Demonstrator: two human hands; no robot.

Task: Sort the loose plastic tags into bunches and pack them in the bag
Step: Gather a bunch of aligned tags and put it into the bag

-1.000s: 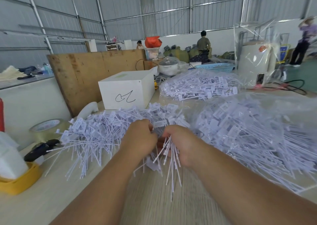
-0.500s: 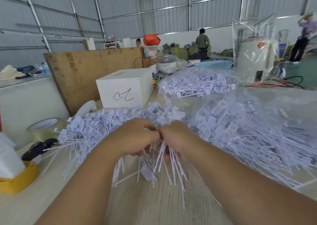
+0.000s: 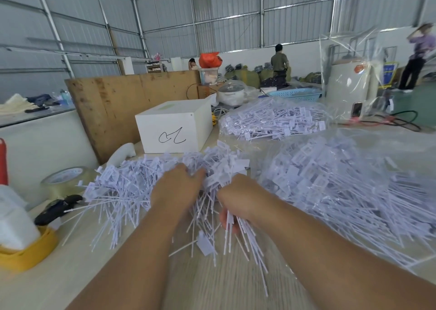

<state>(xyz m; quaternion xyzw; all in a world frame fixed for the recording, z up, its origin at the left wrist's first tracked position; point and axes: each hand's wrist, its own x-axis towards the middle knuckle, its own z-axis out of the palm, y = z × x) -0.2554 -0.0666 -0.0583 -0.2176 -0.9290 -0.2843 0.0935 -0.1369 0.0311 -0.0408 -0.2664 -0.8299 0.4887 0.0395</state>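
A heap of loose white plastic tags (image 3: 127, 191) lies on the table in front of me. My right hand (image 3: 240, 198) grips a bunch of tags (image 3: 243, 239) whose thin tails hang toward me. My left hand (image 3: 177, 187) rests palm down on the heap, fingers reaching into the tags; whether it holds any is hidden. To the right a clear plastic bag (image 3: 342, 187) full of tags lies on the table. A second filled bag (image 3: 273, 120) lies farther back.
A white box (image 3: 174, 128) with a black scribble stands behind the heap. At the left are a roll of tape (image 3: 63, 182), a black tool (image 3: 56, 209) and a yellow holder (image 3: 28, 253). A wooden board (image 3: 113, 104) stands at the back left, a white appliance (image 3: 349, 92) at the back right.
My hands, pressed together over the bunch before, have come apart. The left hand has moved forward onto the heap; the right keeps the bunch.
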